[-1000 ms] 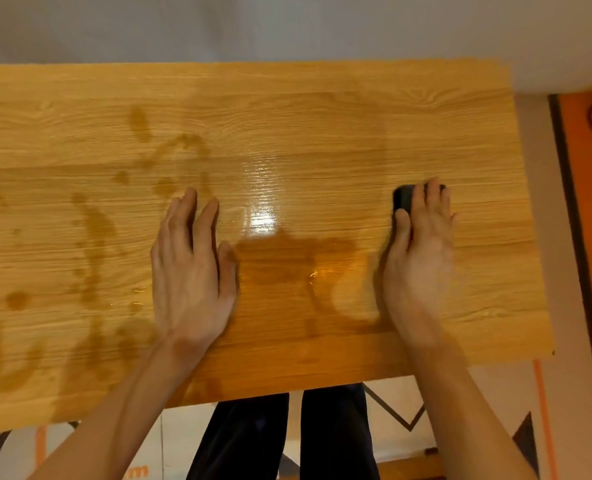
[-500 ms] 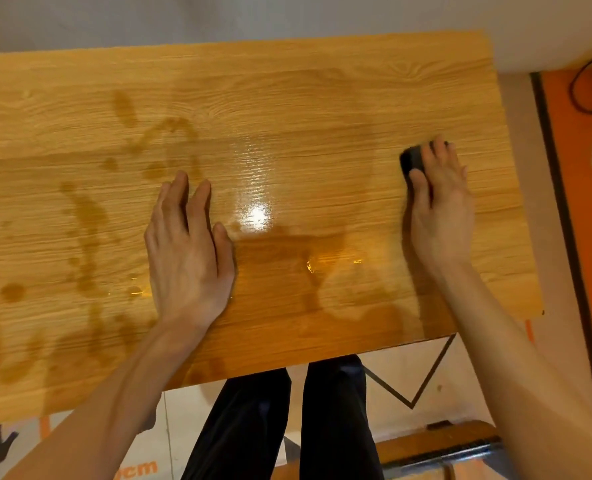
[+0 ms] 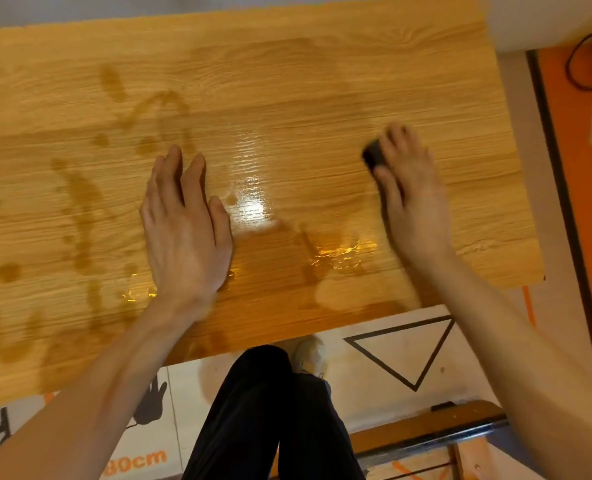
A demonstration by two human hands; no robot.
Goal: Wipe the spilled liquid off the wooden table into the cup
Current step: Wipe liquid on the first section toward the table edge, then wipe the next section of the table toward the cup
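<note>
Perhaps a test room: marked floor sheet [image 3: 408, 355].

Warm overhead light throws white glare on the glossy light-wood tabletop [image 3: 287, 98] near its middle. Motion blur softens the right hand [image 3: 412, 199]; the tabletop's edges bow.

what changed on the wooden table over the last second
The right hand, pressing a small black wiper, slid away from the near edge, farther up the light wooden table. The left hand stayed flat; the brown spilled liquid looks unchanged.
</note>
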